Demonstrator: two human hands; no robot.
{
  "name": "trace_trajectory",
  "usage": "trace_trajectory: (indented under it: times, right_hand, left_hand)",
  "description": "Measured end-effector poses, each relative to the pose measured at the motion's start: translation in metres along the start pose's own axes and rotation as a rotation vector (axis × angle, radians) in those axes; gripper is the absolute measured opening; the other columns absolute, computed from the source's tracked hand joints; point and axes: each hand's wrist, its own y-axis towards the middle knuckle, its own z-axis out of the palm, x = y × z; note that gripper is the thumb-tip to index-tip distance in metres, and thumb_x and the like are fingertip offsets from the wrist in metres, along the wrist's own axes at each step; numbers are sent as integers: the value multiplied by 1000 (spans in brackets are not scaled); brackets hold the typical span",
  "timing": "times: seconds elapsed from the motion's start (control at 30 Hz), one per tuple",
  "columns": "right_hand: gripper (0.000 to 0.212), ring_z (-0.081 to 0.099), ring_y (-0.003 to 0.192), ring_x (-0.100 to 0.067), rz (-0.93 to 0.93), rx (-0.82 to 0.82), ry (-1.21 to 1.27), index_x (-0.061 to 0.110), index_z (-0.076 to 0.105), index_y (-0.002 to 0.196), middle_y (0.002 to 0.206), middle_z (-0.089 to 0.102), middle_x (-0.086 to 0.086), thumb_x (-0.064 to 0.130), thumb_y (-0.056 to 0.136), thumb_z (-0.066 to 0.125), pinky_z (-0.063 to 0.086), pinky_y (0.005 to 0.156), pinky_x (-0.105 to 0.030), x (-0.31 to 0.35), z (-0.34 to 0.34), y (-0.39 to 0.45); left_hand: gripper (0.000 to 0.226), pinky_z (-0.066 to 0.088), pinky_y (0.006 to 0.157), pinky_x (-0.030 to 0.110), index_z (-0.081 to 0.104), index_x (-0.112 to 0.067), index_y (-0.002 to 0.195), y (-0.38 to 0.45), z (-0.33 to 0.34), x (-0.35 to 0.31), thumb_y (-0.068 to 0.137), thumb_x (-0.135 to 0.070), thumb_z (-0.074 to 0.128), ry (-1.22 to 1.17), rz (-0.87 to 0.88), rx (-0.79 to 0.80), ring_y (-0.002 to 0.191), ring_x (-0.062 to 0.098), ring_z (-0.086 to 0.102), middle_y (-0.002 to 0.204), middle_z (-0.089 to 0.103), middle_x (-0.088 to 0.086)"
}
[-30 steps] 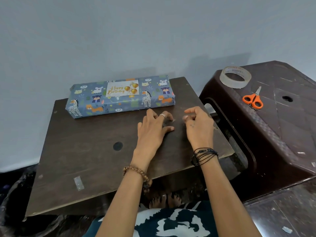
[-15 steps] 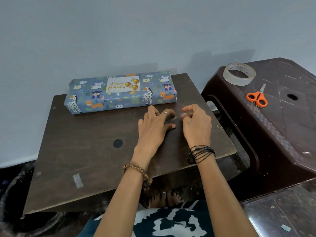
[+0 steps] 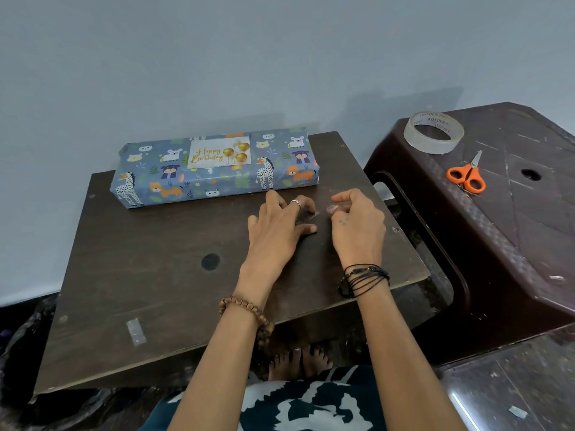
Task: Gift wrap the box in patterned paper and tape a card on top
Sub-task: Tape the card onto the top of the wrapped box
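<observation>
Both hands rest on the brown board (image 3: 155,275): the left hand (image 3: 280,228) lies knuckles-up, fingertips on a clear tape strip (image 3: 308,216); the right hand (image 3: 357,225) is curled, pinching the strip's end. One wrapped box (image 3: 214,178), bearing one birthday card (image 3: 219,152), lies at the board's far edge. On the stool (image 3: 513,244): one tape roll (image 3: 433,132), one pair of scissors (image 3: 468,177).

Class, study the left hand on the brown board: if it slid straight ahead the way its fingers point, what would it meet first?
Most likely the wrapped box. The left hand points toward the wall, and its fingertips sit just short of the box's near side, right of the middle. Depth is hard to judge, so they may already touch.
</observation>
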Motion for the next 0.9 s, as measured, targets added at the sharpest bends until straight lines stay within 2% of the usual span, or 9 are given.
trace_trajectory:
  times: [0.13,0.23,0.3,0.37,0.5,0.67,0.77,0.9]
  right_hand:
    - [22,58,104,-18,-3,6,-13,20,58,113,111,64,-3,15,93,51,40,82,-26,0,0,1]
    - [21,58,103,-18,-7,3,-28,21,58,112,110,65,-2,15,93,50,39,81,-26,1,1,1]
    - [21,58,103,-18,-3,-3,-30,21,58,112,110,65,-2,16,93,50,40,83,-26,1,1,2]
    - [21,58,103,-18,-1,-5,-27,21,58,112,110,65,-2,16,94,51,40,83,-26,1,0,1]
    - [21,58,104,-18,0,-4,-34,21,58,113,110,65,-1,16,94,50,41,84,-26,1,0,1]
    - [21,58,104,-17,4,4,-38,21,58,113,110,65,-1,16,93,52,38,80,-23,1,-1,2]
    - [21,59,103,-17,2,-3,-40,22,58,112,110,65,-1,16,93,52,40,82,-25,1,0,2]
    - [20,59,104,-19,-4,-16,-29,22,58,111,109,65,-1,16,93,51,42,87,-30,1,2,1]
  left_hand:
    - [21,21,83,33,51,-38,110,4,-3,-2,90,-37,54,-12,-16,80,97,14,34,99,27,-3]
    - [5,19,81,33,53,-39,92,4,-3,-3,90,-34,54,-23,-12,99,95,12,32,96,27,-4]
    - [7,19,80,33,52,-39,86,4,-1,-2,88,-34,56,-44,-15,78,99,12,35,96,29,-5]
    - [11,19,79,32,50,-37,92,4,1,0,86,-36,59,-73,-23,36,106,12,40,98,31,-7]
    - [44,22,80,31,43,-39,124,5,0,4,84,-40,62,-95,-22,28,114,14,44,106,34,-7]
    - [36,23,79,30,56,-38,119,8,-2,7,83,-40,63,-100,-22,42,106,9,42,103,33,-8]
    - [25,21,77,30,61,-35,110,8,2,6,86,-37,61,-125,-20,-31,95,5,42,99,35,-9]
    - [6,10,65,30,63,-33,92,4,13,1,88,-33,58,-123,-19,-235,83,3,44,93,40,-10]
